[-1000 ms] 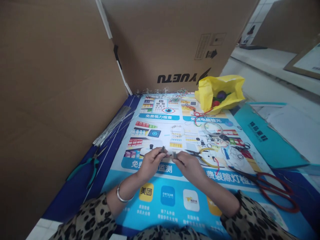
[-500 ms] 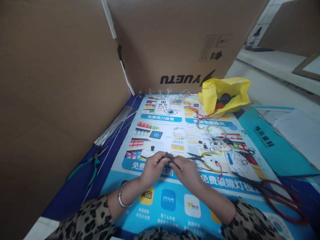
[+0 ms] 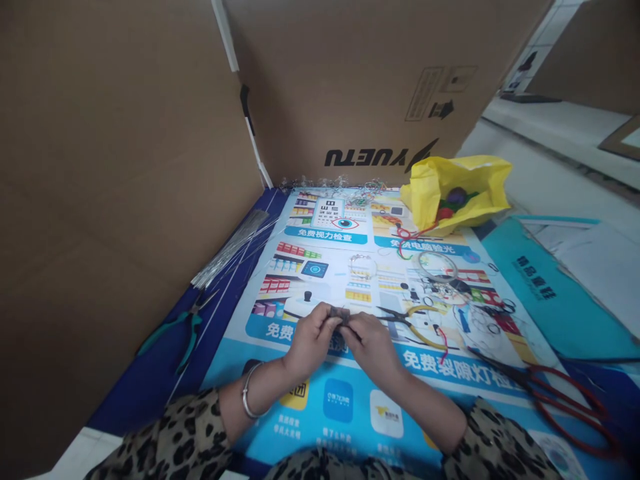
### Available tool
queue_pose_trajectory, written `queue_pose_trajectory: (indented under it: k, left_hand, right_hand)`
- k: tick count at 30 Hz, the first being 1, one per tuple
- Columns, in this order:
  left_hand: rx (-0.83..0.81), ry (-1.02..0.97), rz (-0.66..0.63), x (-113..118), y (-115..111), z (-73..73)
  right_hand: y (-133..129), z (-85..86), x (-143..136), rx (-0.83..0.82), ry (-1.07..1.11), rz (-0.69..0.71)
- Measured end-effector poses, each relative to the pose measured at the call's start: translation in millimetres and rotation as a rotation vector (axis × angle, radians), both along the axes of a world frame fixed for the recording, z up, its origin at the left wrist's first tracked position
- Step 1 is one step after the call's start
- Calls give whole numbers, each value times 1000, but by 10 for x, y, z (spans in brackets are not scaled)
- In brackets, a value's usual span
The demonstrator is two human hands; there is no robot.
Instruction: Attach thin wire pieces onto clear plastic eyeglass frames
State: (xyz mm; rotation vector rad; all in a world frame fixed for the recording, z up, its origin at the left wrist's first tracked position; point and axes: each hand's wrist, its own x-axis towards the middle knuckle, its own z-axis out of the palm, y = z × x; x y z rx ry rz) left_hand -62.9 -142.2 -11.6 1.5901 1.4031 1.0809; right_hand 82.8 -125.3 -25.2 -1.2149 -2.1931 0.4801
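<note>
A small dark grey piece (image 3: 341, 313) is pinched between both my hands above the printed poster (image 3: 320, 257). My left hand (image 3: 311, 337) grips its left side with thumb and fingers, a silver bangle round that wrist. On the right side my right hand (image 3: 371, 341) holds it, fingertips close to the left ones. What the piece is cannot be made out. Yellow-handled pliers (image 3: 417, 327) lie just right of my right hand. Farther right are red-handled scissors (image 3: 560, 393). Teal-handled pliers (image 3: 187, 327) rest at the left, below a bundle of silvery wires (image 3: 233, 247).
Cardboard walls (image 3: 350, 93) stand at the back and left. A yellow bag (image 3: 460, 193) with red and purple things inside sits at the back right, beside a teal sheet (image 3: 555, 287). Wire coils (image 3: 437, 267) and tangled wire (image 3: 365, 192) lie on the poster.
The view has shifted slightly, so the surroundings sit a little farther right. Both hands keep their pinch on the dark piece, with little visible movement.
</note>
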Motion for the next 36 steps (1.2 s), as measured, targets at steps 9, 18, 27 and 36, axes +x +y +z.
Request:
queue_pose_trajectory:
  k: [9,18,27,36]
  left_hand:
    - [8,94,-5,31,-15,24]
    - [-1,131,15,58,-12,2]
    - [-42,-9,28,56,-9,-8]
    - [-62,-84,4,55,-29,20]
  right_hand:
    - [-12,-20,-2,54,25,-6]
    - [-10,-49,-11,144,3,-19]
    - [0,-5,-97,347,-151,-13]
    - [-3,3,-89,337,-113,-8]
